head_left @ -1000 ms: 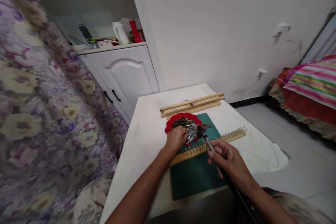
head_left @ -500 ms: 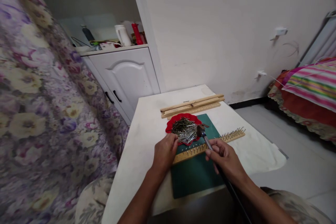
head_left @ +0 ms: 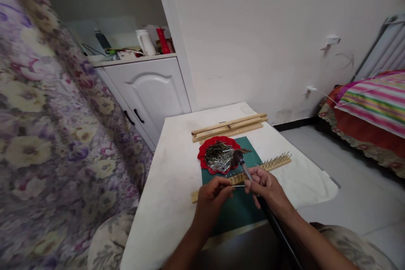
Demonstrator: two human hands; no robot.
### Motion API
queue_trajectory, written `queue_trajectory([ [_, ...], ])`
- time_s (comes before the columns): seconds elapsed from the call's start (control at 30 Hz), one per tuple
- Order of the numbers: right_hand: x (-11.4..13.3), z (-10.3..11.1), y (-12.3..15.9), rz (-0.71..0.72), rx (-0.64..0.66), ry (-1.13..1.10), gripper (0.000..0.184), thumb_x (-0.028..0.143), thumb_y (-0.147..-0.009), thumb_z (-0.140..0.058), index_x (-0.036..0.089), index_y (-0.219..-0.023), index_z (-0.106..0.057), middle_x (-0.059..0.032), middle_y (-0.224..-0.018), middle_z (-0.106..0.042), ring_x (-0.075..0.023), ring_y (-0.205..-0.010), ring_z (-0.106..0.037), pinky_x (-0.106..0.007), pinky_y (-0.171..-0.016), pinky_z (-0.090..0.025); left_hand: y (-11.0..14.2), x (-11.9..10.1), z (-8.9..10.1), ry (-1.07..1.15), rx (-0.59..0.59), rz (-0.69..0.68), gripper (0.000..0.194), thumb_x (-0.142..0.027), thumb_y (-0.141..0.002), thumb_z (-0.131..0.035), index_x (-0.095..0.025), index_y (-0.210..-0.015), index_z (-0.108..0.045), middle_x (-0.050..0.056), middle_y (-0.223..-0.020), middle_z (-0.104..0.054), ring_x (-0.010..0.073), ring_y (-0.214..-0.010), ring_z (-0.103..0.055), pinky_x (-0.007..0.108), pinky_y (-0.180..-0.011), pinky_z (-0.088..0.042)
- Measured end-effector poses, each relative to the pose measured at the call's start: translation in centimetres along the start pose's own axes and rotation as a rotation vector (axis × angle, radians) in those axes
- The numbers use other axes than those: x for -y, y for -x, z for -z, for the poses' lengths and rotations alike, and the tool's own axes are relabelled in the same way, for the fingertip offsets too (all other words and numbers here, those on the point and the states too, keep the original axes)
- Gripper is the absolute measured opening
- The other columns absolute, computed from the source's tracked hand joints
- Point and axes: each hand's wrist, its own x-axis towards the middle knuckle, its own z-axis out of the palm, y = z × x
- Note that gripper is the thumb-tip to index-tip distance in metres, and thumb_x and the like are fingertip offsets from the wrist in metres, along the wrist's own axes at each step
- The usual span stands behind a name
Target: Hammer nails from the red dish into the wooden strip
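My left hand (head_left: 212,200) is closed in a pinch on a thin nail (head_left: 238,186), held level above the green mat (head_left: 240,211). The nail's other end meets the fingertips of my right hand (head_left: 267,187). That hand is wrapped round a hammer (head_left: 247,172) with a dark head, a metal neck and a long black grip. Behind both hands a narrow wooden strip (head_left: 268,168) lies across the mat, with a dense group of nails standing at its right end. A red scalloped bowl (head_left: 201,152) full of nails sits just beyond, beside the hammer head.
More wooden strips (head_left: 229,128) lie together at the back of the white-covered table (head_left: 177,147). To the left hangs a floral curtain (head_left: 79,143) near a white cabinet (head_left: 158,93). A bed with a striped cover (head_left: 373,97) stands at the right.
My left hand has moved from the bowl's near edge toward my right hand, bringing a nail across in its fingertips. The hammer stays in my right hand. The view has shifted slightly.
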Motion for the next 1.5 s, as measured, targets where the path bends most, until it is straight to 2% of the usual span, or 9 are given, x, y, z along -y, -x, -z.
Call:
queue_trajectory([
  [0.13,0.1,0.3,-0.1,-0.014,0.025,-0.051,0.028,0.034,-0.071,-0.069,0.016,-0.084,-0.052,0.006,-0.056,-0.062,-0.0034,-0.026,-0.045,-0.013,-0.027,-0.032,0.1,0.4,-1.5,0.363,-0.076,0.126,0.019,-0.027,-0.068,-0.068,-0.015,-0.082,-0.062,0.001,-0.071,-0.067,0.0131,-0.062,-0.06,0.024,-0.06,-0.046],
  [0.27,-0.1,-0.1,-0.1,-0.025,0.052,-0.103,0.031,0.035,-0.068,-0.071,0.016,-0.083,-0.053,0.0049,-0.056,-0.063,-0.0035,-0.026,-0.044,-0.013,-0.026,-0.033,0.1,0.7,-2.8,0.471,-0.117,0.116,0.014,-0.024,-0.068,-0.069,-0.014,-0.075,-0.063,0.0,-0.061,-0.065,0.0112,-0.058,-0.058,0.022,-0.059,-0.044],
  [0.4,-0.3,-0.7,0.1,-0.021,0.081,-0.116,0.031,0.036,-0.067,-0.072,0.016,-0.08,-0.052,0.0028,-0.057,-0.063,-0.0055,-0.032,-0.047,-0.013,-0.026,-0.035,0.0,0.7,-3.1,0.504,-0.12,0.057,0.011,-0.023,-0.071,-0.066,-0.014,-0.075,-0.062,-0.002,-0.061,-0.063,0.0102,-0.058,-0.056,0.022,-0.058,-0.043],
  [0.57,-0.5,-0.7,0.5,-0.014,0.062,-0.016,0.028,0.037,-0.072,-0.067,0.016,-0.083,-0.052,0.0039,-0.058,-0.062,-0.0031,-0.029,-0.041,-0.013,-0.027,-0.034,0.2,1.2,-1.3,0.3,-0.175,0.042,0.012,-0.026,-0.074,-0.063,-0.015,-0.079,-0.061,-0.002,-0.064,-0.061,0.0107,-0.063,-0.055,0.022,-0.063,-0.043],
  [0.7,-0.4,-0.3,0.6,0.008,0.025,0.048,0.026,0.037,-0.074,-0.065,0.017,-0.084,-0.052,0.0053,-0.058,-0.06,-0.0029,-0.03,-0.039,-0.014,-0.028,-0.035,0.1,3.0,1.0,0.035,-0.273,0.036,0.014,-0.029,-0.076,-0.061,-0.016,-0.079,-0.061,0.0,-0.072,-0.06,0.0128,-0.068,-0.055,0.022,-0.063,-0.043],
  [0.8,-0.3,-0.2,0.7,0.019,0.017,0.066,0.025,0.036,-0.076,-0.064,0.017,-0.085,-0.052,0.0055,-0.057,-0.059,-0.0035,-0.032,-0.039,-0.014,-0.029,-0.036,-0.1,4.6,2.0,-0.138,-0.293,-0.027,0.013,-0.028,-0.077,-0.058,-0.016,-0.075,-0.061,0.0,-0.072,-0.059,0.0137,-0.07,-0.055,0.022,-0.062,-0.042],
  [0.97,-0.1,-0.4,0.6,0.008,0.021,0.087,0.024,0.036,-0.075,-0.064,0.017,-0.085,-0.051,0.0058,-0.057,-0.058,-0.0033,-0.033,-0.038,-0.014,-0.029,-0.035,-0.3,5.7,1.6,-0.267,-0.25,-0.095,0.014,-0.028,-0.079,-0.055,-0.018,-0.073,-0.062,0.0,-0.073,-0.06,0.0138,-0.069,-0.056,0.023,-0.063,-0.042],
  [1.5,0.0,-0.6,0.8,-0.022,0.032,0.107,0.025,0.037,-0.074,-0.064,0.018,-0.084,-0.05,0.0061,-0.056,-0.056,-0.0038,-0.032,-0.037,-0.014,-0.028,-0.034,-0.3,5.8,1.3,-0.385,-0.206,-0.114,0.012,-0.024,-0.08,-0.051,-0.019,-0.074,-0.06,0.0,-0.074,-0.058,0.0132,-0.068,-0.054,0.023,-0.063,-0.041],
])
